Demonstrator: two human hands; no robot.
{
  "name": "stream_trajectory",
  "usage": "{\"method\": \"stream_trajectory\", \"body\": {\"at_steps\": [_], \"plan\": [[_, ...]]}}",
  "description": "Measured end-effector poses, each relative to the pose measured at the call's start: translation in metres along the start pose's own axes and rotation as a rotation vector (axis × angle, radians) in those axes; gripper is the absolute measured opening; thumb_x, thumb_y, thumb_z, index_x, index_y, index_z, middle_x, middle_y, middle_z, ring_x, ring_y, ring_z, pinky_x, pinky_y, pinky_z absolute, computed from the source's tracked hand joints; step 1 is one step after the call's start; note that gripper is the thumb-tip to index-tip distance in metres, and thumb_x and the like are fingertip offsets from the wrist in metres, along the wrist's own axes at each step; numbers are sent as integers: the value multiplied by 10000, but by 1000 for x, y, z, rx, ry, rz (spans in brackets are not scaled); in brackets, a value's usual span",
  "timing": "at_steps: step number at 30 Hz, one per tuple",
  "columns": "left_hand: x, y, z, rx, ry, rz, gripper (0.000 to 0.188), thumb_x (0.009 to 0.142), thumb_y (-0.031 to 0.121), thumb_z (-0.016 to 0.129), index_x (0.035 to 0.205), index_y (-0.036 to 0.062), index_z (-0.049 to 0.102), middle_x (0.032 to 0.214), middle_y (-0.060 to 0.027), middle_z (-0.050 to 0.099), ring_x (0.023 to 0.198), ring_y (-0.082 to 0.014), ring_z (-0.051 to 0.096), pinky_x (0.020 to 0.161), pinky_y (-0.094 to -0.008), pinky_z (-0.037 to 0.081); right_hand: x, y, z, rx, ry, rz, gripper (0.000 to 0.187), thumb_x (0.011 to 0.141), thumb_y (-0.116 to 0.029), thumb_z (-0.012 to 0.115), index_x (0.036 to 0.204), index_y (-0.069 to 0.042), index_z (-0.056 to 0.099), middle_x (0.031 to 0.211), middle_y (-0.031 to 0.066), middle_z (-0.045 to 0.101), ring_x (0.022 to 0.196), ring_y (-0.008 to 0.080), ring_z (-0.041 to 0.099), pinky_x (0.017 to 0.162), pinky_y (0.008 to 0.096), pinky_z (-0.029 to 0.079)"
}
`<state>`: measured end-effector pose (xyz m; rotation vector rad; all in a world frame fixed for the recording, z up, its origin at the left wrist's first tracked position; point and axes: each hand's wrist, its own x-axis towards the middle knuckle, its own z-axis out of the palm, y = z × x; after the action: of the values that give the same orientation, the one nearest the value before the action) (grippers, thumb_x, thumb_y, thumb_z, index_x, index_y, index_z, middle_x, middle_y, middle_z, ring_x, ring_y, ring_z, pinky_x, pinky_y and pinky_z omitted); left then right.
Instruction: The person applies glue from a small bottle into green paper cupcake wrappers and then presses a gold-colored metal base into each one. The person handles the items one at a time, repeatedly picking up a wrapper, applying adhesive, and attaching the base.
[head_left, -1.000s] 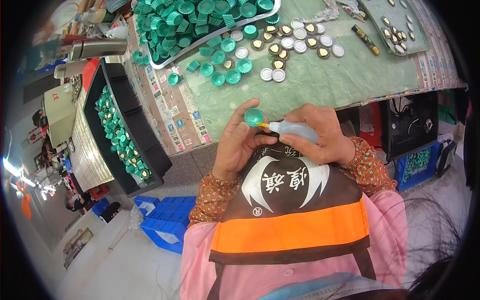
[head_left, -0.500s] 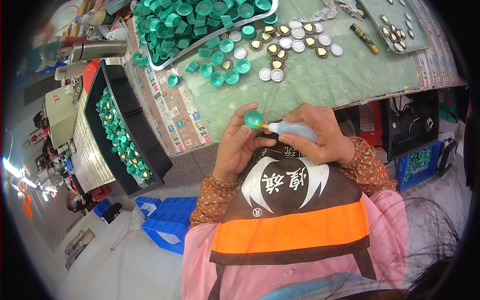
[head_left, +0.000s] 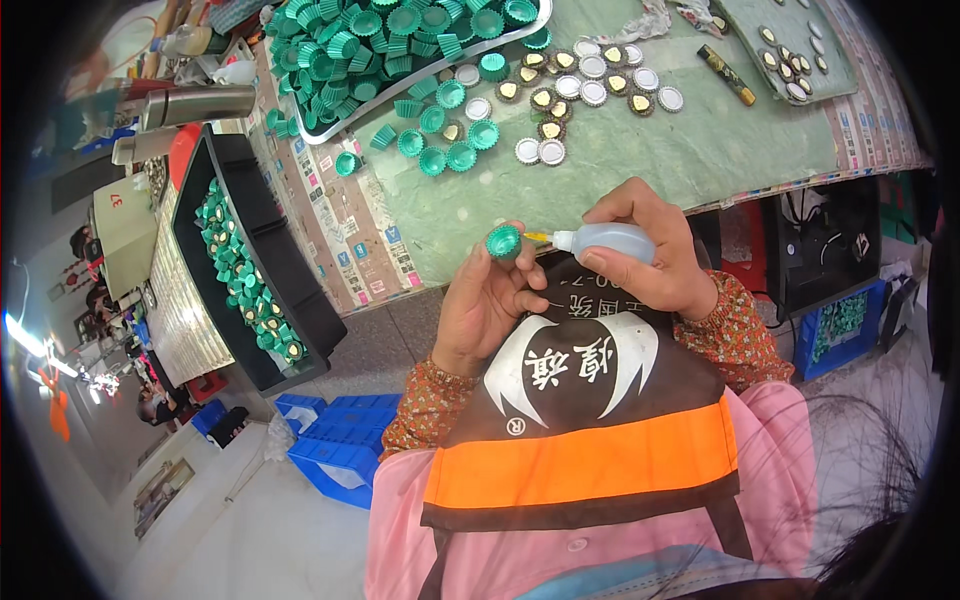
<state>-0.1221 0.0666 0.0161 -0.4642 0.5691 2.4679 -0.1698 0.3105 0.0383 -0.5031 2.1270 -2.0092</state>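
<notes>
Right hand (head_left: 658, 252): clamped round one translucent squeeze bottle (head_left: 618, 241), yellow nozzle (head_left: 537, 237) pointing left. Left hand (head_left: 484, 305): fingertips pinching one green fluted cup (head_left: 503, 241), just beside the nozzle; contact unclear. Beyond, on the table (head_left: 440, 215): loose green cups (head_left: 461, 156), silver discs (head_left: 551, 152).

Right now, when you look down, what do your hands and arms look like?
The left hand and right hand are bare, with no gloves. The left sleeve and right sleeve are long and reddish-brown, dotted with a small pale flowery print, and gathered near the wrists.
</notes>
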Motion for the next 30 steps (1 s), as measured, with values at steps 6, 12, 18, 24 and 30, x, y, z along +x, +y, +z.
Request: {"method": "stream_trajectory", "body": {"at_steps": [6,12,18,24,30], "plan": [[-1,3,8,203,43,71,400,1073,275,474,1391,45,396,1172,-148,574,1047,-256,657,814,-384,648,-1,6,-3,190,32,61,321,892,-143,756,1120,-25,564,973,47,639,845,95,617,727,253,483],[-1,7,13,354,99,153,415,1007,123,584,1372,74,393,1243,-142,571,1119,-264,643,877,-416,634,1,13,-17,345,109,176,424,903,-138,739,1246,-22,517,1112,48,613,1007,94,581,859,251,461],[5,9,24,564,98,254,496,936,-13,618,1372,82,402,1311,-116,521,1129,-236,620,952,-402,594,2,31,-42,106,312,106,369,940,-96,683,1262,-15,524,1134,43,598,1053,120,568,932,280,444],[11,14,36,713,124,266,576,952,10,603,1483,56,386,1288,-97,535,1107,-206,611,960,-384,582,4,37,-83,-194,521,64,325,931,-87,678,1222,-8,556,1115,67,597,1043,138,551,927,296,447],[15,14,40,686,115,271,518,1009,103,566,1491,60,381,1205,-90,564,1058,-179,616,939,-374,585,16,39,-103,-507,543,66,298,900,-120,686,1160,-4,596,1095,136,625,1048,261,589,937,368,462]]}}
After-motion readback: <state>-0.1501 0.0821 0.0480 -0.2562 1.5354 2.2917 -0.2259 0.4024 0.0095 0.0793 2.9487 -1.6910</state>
